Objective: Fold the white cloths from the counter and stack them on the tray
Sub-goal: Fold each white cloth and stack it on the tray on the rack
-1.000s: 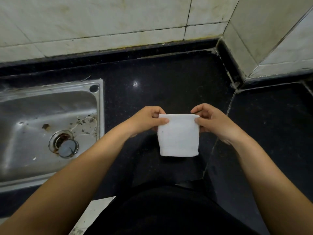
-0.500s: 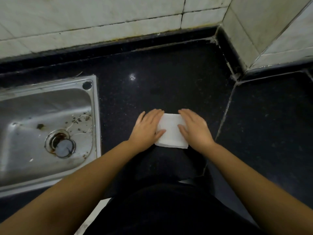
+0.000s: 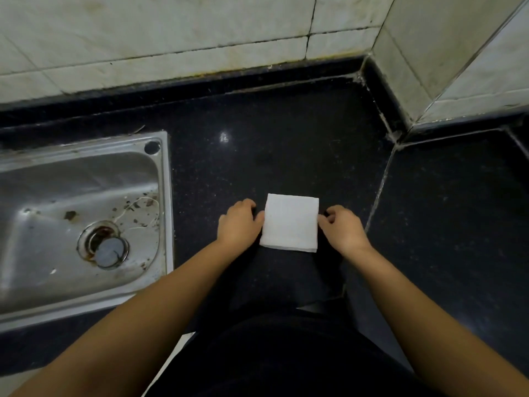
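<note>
Nearest the camera the person's dark clothing fills the bottom of the view and hides the counter's [image 3: 286,144] front edge there, so how close the work lies to that edge is hard to judge. Both bare forearms reach forward to a folded white cloth [image 3: 290,222], which lies flat as a small square on the black counter near its front edge, between the sink [image 3: 164,196] on the left and a seam in the stone on the right. The left hand [image 3: 239,224] sits at the cloth's left edge with fingers curled under, the thumb touching that edge; the right hand [image 3: 342,227] sits at the right edge with fingers bent, their tips at the cloth's side. Whether either hand actually pinches the layers or only rests against them cannot be told from above. Flanking the cloth this way looks suited to squaring the fold or lifting it from both sides, so the folding seems done. Layered edges show at the near right corner. Farther back the counter meets a tiled wall [image 3: 171,38], which turns a corner at the right. No tray and no other cloths are in view; the sink's left part is cut off.
</note>
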`<state>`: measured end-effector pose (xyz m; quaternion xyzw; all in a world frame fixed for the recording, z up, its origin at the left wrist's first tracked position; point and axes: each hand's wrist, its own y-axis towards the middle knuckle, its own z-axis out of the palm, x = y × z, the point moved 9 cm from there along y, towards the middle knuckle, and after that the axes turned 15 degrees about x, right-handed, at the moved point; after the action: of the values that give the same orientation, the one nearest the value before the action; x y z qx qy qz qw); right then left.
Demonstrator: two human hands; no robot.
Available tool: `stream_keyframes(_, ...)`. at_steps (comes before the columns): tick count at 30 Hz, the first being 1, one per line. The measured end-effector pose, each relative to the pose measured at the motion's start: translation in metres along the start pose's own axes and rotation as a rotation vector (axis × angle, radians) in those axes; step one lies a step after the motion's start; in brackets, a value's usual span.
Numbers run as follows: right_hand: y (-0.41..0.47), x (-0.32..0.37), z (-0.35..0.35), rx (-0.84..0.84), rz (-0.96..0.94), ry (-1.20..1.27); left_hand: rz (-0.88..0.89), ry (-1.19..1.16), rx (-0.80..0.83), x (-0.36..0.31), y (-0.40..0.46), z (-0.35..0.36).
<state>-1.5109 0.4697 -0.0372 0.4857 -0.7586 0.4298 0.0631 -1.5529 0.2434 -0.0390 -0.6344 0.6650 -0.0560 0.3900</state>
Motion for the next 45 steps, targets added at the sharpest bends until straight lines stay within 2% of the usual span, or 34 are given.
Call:
stream_keyframes(2, 0.0, 0.006, 0.008, 0.022, 0.056, -0.119, -0.083, 0.029, 0.04, -0.01, 0.007, 0.009)
stream_keyframes(6, 0.0, 0.025, 0.017, -0.028, 0.092, -0.356, -0.145, 0.164, 0.004, -0.022, 0.011, 0.015)
stream_keyframes(9, 0.006, 0.032, 0.022, 0.021, 0.122, -0.39, -0.111, 0.108, -0.003, -0.026, 0.011, 0.016)
stream_keyframes(11, 0.007, 0.032, 0.023, 0.06, 0.127, -0.342, -0.048, -0.019, -0.002, -0.028, 0.008, 0.014)
stream_keyframes(13, 0.007, 0.027, 0.018, 0.078, 0.099, -0.141, 0.042, -0.205, -0.012, -0.032, 0.004, 0.007)
stream_keyframes(17, -0.001, 0.014, 0.007, 0.144, -0.023, 0.575, 0.15, -0.617, 0.041, -0.043, -0.007, -0.012)
stream_keyframes(19, -0.012, 0.009, 0.004, 0.196, -0.025, 0.841, 0.198, -0.709, 0.066, -0.053, -0.013, -0.02)
stream_keyframes(22, -0.035, 0.005, 0.002, 0.224, -0.039, 1.031, 0.273, -0.714, 0.143, -0.073, -0.025, -0.022)
stream_keyframes(27, -0.094, -0.02, -0.006, -0.004, -0.145, 1.231, 0.39, -0.649, 0.329, -0.102, -0.052, -0.002)
stream_keyframes(32, -0.174, -0.058, 0.021, -0.337, -0.203, 1.382, 0.425, -0.633, 0.538, -0.107, -0.092, 0.041)
stream_keyframes(40, -0.334, -0.14, 0.11, -0.771, -0.009, 1.497, 0.544, -0.388, 0.908, -0.122, -0.2, 0.156)
stream_keyframes(45, -0.474, -0.201, 0.178, -1.116, 0.112, 1.591, 0.695, -0.137, 1.128, -0.14, -0.32, 0.253)
